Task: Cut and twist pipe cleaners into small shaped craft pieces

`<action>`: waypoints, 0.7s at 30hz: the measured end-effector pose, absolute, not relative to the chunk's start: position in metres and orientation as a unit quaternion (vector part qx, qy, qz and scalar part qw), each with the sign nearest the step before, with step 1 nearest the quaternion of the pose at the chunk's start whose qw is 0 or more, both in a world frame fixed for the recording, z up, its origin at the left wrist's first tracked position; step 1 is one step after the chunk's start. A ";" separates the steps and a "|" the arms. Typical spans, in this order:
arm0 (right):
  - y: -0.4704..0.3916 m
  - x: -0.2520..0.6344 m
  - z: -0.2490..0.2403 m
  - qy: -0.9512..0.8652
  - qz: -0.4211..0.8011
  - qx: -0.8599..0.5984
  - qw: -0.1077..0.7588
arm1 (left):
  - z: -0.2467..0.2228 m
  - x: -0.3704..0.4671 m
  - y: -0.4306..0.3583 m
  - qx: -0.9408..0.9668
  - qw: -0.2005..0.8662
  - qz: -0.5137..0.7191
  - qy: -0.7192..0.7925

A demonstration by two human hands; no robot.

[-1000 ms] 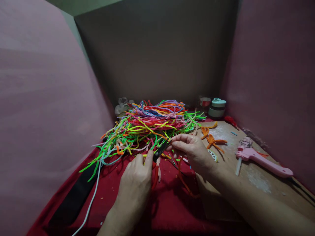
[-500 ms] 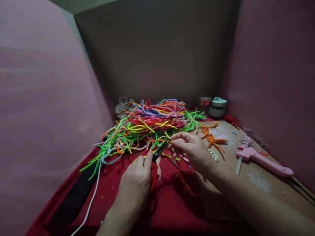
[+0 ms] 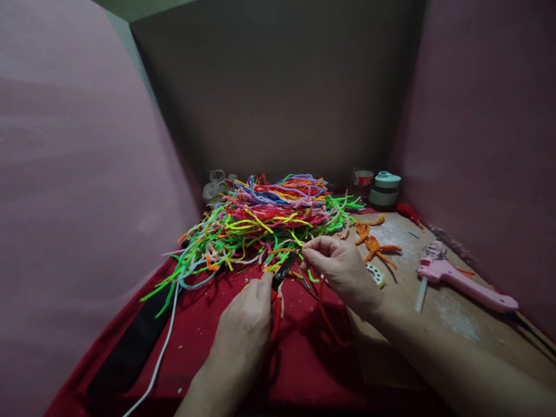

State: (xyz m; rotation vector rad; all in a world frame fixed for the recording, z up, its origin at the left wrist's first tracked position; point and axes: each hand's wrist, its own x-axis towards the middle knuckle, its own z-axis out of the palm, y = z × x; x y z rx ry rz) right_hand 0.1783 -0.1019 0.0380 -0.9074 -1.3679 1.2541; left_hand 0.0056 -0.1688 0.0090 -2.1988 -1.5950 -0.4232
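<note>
My left hand (image 3: 247,318) is closed around pliers (image 3: 284,271) with black jaws and red handles, which point up and to the right. The fingertips of my right hand (image 3: 336,263) are pinched at the tip of the jaws, on an orange pipe cleaner (image 3: 326,321) that hangs down in a curve below the hand. Just behind both hands lies a large heap of colourful pipe cleaners (image 3: 269,217). Shaped orange pieces (image 3: 373,246) rest on a board to the right of my right hand.
A pink glue gun (image 3: 464,284) lies on the brown board (image 3: 403,313) at the right. A mint-lidded jar (image 3: 384,190) stands behind it. On the red cloth (image 3: 208,359), at left, are a black flat object (image 3: 125,353) and a white cord (image 3: 163,347).
My left hand and the pliers have shifted slightly right. The fingers of my right hand have drawn closer together near the jaw tip, and the hanging orange pipe cleaner has moved a little right.
</note>
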 end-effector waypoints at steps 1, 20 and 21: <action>-0.103 0.178 0.038 -0.578 0.506 -0.380 0.515 | 0.010 0.006 -0.170 -0.784 0.180 -0.146 -0.576; -0.101 0.177 0.032 -0.639 0.431 -0.388 0.506 | 0.013 0.006 -0.177 -0.793 0.042 -0.148 -0.590; -0.101 0.177 0.032 -0.645 0.422 -0.388 0.505 | 0.011 0.006 -0.176 -0.794 0.044 -0.156 -0.586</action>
